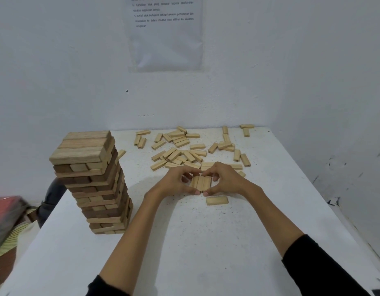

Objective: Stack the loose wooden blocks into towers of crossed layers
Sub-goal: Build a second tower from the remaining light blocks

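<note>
A tall tower of crossed wooden blocks (93,180) stands on the left of the white table (184,242). In the middle of the table three pale blocks lie side by side as a row (200,182). My left hand (177,181) and my right hand (224,179) curl round this row from both sides, thumbs at its near end and fingers at its far end. One single block (217,200) lies flat just in front of my right hand. Several loose blocks (184,150) are scattered behind the hands toward the wall.
White walls close the table at the back and right, with a printed sheet (165,33) taped above. A red object (7,212) and a dark rounded thing (54,195) sit off the table's left edge.
</note>
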`<state>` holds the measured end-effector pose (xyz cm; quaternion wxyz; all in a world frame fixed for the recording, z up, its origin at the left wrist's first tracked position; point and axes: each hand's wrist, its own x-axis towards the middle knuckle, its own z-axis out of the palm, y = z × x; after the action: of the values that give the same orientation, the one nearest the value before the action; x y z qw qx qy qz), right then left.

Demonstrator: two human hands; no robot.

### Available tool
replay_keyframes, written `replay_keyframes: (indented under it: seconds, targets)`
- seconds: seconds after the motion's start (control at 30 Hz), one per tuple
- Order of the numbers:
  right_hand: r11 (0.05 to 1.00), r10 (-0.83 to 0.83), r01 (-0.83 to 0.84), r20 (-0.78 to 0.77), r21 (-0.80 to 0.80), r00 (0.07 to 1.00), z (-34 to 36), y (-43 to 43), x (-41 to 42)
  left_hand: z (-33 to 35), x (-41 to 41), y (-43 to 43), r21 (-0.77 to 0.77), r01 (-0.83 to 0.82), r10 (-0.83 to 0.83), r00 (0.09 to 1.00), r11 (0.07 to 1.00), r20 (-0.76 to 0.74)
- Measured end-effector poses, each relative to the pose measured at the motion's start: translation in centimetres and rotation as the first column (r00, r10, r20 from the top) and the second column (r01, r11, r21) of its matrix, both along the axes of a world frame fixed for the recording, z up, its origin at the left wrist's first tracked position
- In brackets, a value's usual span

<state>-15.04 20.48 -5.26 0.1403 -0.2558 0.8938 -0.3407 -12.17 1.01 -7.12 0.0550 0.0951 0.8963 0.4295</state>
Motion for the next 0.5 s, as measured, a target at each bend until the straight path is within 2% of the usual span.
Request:
replay_keyframes:
  seconds: [0.37, 0.5]
  targets:
    - [1.000, 0.007, -0.008, -0.058, -0.012, 0.998, -0.1, -0.7, 1.5, -0.1, 1.9, -0.3, -0.017, -0.031, 0.030, 0.999, 0.999, -0.039]
    - [0.998, 0.060, -0.058, -0.078, 0.030, 0.995, 0.2, -1.1, 2.9, 0.1, 3.5, -0.6, -0.015, -0.011, 0.011, 0.999, 1.000, -0.051]
